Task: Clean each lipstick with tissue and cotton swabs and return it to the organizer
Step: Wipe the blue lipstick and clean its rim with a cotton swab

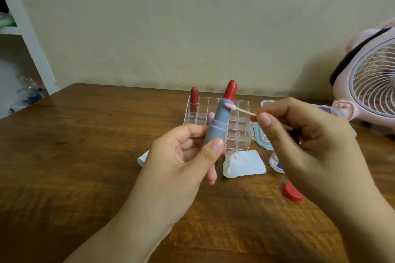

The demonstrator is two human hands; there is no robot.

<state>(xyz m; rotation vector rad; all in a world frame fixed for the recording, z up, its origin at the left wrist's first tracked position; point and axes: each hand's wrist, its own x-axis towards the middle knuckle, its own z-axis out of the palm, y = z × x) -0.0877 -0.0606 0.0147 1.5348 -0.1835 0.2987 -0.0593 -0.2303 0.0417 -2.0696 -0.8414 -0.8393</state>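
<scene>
Brown wooden tabletop [85, 156] carries a clear plastic organizer [239, 126] near its back edge, with a folded white tissue [245, 163] just in front. The left hand [181, 166] grips a grey lipstick tube with a red tip [220, 117] upright above the middle. The right hand [299, 139] pinches a thin cotton swab [239, 109], its pink end touching the tube's rim.

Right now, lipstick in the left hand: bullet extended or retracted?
Extended. The red bullet stands fully out of the grey tube the left hand grips, uncapped.

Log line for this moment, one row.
left hand: holds lipstick | right hand: pinches cotton swab | swab tip at collar | tissue on table
</scene>
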